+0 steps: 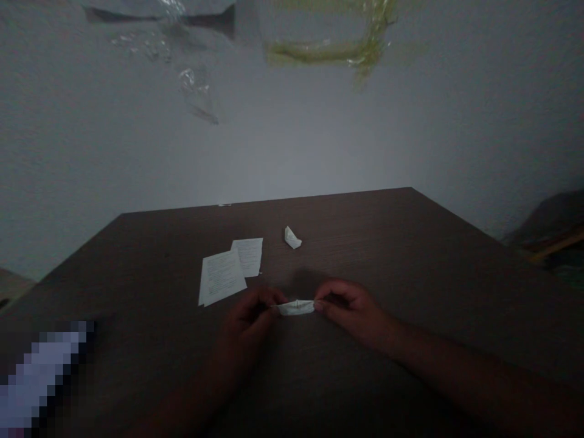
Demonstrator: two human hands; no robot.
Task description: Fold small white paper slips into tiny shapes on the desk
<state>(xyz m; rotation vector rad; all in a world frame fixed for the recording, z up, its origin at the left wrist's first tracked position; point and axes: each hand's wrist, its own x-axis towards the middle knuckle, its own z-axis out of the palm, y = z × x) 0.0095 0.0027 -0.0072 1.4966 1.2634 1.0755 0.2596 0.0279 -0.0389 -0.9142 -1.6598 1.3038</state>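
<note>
Between my two hands is a small folded paper boat point(296, 308), white, with a little peak in its middle. My left hand point(253, 313) pinches its left end between thumb and fingers. At the opposite end, my right hand point(349, 304) grips the tip the same way. Farther back on the table lies another folded paper boat point(292, 238), tipped at an angle. To the left of it are a printed paper sheet point(223, 278) and a second printed sheet point(250, 257) partly under the first.
The dark wooden table point(365, 237) runs back to a pale wall point(310, 134) with strips of tape on it. A blurred-out, pixelated bright object point(41, 377) is at the lower left. Dark items point(556, 231) stand beyond the table's right edge.
</note>
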